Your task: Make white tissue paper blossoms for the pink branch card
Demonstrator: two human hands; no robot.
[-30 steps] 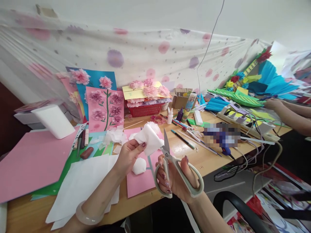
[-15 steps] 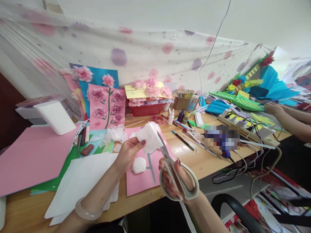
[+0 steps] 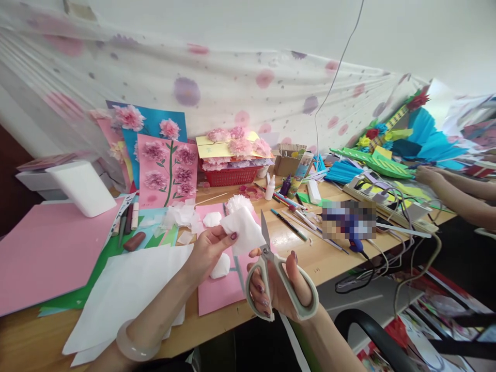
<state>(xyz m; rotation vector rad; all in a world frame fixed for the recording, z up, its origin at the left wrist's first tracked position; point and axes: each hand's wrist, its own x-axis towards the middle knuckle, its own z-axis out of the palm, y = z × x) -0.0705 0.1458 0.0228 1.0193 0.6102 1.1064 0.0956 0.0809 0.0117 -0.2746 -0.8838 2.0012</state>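
Between the thumb and fingers of my left hand is a folded piece of white tissue paper. My right hand has its fingers through the pale handles of a pair of scissors. The handles are spread and the blades point up at the right edge of the tissue. Beneath both hands lies a pink sheet with a grey-green stem on it. White paper rounds rest on that sheet, and a fluffy white paper flower shows behind the held tissue.
White paper sheets lie left of my arm. Finished flower cards and a red basket stand at the back. Pens, a blurred-out patch with a glue gun and cables lie right. Another person's hand works at far right.
The scissors' handles have spread wider and the blades have come away from the tissue's edge. My left hand and the tissue have shifted slightly right and down.
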